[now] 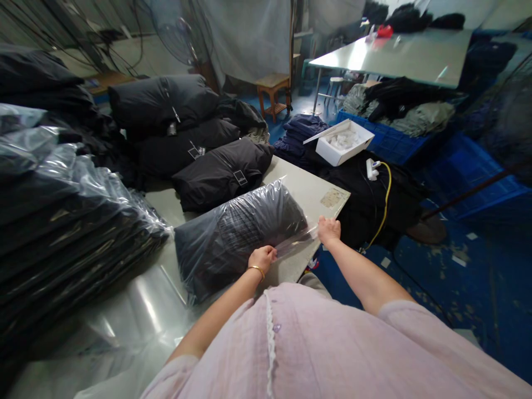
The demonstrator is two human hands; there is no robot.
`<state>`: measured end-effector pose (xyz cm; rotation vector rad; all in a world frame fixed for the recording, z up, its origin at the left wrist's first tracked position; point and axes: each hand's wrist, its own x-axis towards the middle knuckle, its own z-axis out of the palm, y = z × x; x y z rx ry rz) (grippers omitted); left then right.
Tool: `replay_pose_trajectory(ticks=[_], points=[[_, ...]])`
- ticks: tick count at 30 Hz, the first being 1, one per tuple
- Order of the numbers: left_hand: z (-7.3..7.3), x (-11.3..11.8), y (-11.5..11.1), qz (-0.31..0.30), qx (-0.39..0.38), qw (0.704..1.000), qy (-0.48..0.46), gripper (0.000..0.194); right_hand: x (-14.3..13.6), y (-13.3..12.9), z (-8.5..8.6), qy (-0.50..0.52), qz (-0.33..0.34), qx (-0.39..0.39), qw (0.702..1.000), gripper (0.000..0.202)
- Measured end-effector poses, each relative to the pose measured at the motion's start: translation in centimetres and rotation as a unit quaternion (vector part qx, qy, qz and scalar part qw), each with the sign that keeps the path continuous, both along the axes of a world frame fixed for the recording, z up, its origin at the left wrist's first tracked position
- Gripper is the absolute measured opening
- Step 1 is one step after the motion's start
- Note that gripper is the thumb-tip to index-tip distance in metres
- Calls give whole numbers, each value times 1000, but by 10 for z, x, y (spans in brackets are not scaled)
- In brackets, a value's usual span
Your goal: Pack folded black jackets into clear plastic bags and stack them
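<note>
Person's two hands are gripping the loose clear film (pixel 297 241) of a bagged dark garment (pixel 241 224) lying on the worktable (pixel 310 185).
The left hand (pixel 261 259) is pinching the film over the worktable's near side; the right hand (pixel 329 230), apart from the left, is clamping the film's other end at the worktable's right edge, and the strip is stretching between them. Folded black garments (pixel 226 170) are lying toward the worktable's far side, a stack of bagged garments (pixel 62 216) is rising at its left, and a white open box (pixel 338 155) is resting on dark fabric (pixel 353 188) beyond its right end.
</note>
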<state>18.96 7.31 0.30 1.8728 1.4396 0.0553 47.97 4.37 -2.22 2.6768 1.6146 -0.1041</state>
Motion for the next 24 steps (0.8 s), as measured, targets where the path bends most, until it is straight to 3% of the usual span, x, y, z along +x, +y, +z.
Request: replay_pose_trajectory(ticks=[4, 12, 16, 18, 22, 24], points=[[2, 1, 0, -3, 1, 1000, 3, 28, 1, -2, 13, 34, -28, 51, 998, 35], [3, 1, -1, -13, 17, 1000, 11, 39, -24, -22, 36, 80, 140, 184, 970, 40], [6, 1, -2, -6, -15, 1000, -6, 59, -33, -29, 42, 138, 277, 100, 946, 34], [8, 2, -5, -16, -17, 1000, 1, 53, -36, -33, 45, 143, 328, 36, 933, 32], [13, 5, -18, -54, 59, 994, 79, 21, -34, -43, 45, 79, 343, -37, 935, 30], [13, 6, -27, -81, 90, 988, 99, 21, -26, -49, 43, 45, 320, -40, 945, 27]])
